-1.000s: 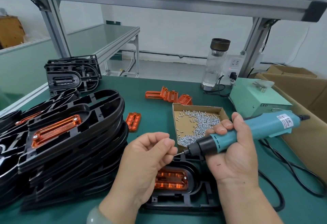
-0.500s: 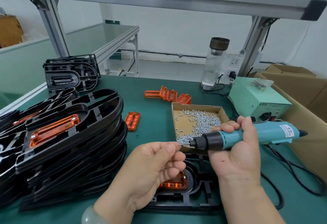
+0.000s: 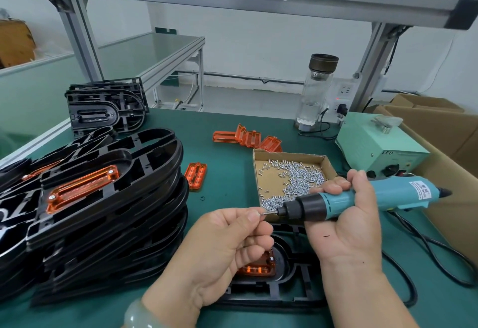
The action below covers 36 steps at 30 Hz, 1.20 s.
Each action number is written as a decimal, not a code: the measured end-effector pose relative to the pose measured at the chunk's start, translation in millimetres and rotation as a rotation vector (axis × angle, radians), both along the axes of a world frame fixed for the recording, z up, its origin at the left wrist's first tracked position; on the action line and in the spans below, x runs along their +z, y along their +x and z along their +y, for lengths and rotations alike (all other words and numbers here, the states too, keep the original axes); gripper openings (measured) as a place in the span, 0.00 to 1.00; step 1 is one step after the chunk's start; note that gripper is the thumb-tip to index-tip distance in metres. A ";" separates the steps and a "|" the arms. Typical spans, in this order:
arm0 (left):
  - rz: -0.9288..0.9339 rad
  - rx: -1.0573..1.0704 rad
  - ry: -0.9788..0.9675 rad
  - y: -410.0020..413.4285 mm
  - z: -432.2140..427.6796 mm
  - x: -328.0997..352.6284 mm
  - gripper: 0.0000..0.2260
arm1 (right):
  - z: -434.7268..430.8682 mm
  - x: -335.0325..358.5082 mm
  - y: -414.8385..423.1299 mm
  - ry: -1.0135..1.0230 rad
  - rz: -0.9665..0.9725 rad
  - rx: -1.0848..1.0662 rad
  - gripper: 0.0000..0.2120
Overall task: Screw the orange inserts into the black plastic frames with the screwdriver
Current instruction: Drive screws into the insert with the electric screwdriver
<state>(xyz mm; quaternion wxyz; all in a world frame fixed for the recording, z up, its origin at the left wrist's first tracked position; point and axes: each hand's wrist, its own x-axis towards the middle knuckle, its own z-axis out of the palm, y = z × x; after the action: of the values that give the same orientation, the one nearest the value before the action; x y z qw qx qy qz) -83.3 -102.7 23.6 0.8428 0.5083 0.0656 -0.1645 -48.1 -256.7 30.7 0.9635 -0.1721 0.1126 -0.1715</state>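
Lower centre: pinching a tiny screw [image 3: 259,214] between thumb and finger of the left hand [image 3: 225,245] against the tip of the screwdriver [image 3: 323,204] gripped by the right hand [image 3: 346,226], above the black frame [image 3: 289,294] and half-hidden orange insert [image 3: 258,268]; liable to slip off unseated and drop among the frame's ribs.

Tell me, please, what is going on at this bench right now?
A person is assembling parts by hand. The right hand grips the blue electric screwdriver, while the left hand pinches a small screw at its bit tip. Below the hands lies a black frame with an orange insert seated in it. A cardboard tray of screws sits just behind, and a stack of frames to the left.
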 end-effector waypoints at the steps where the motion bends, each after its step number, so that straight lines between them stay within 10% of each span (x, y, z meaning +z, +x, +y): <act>1: -0.010 0.002 0.013 0.0 -0.1 -0.6 0.06 | 0.2 -0.1 -0.2 -0.008 -0.003 -0.001 0.10; 23: -0.383 0.128 0.575 -1.0 -1.4 -5.6 0.07 | 6.1 -0.2 -2.7 -0.165 -0.117 -0.056 0.07; 36: -0.365 0.083 0.449 -0.6 0.1 -3.3 0.09 | 1.0 3.1 -4.8 -0.160 -0.131 -0.080 0.08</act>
<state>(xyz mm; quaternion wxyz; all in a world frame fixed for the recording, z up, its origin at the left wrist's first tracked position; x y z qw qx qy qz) -83.9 -102.5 20.3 0.7130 0.7002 -0.0315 -0.0172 -52.9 -255.6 33.8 0.9443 -0.2323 0.0422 -0.2290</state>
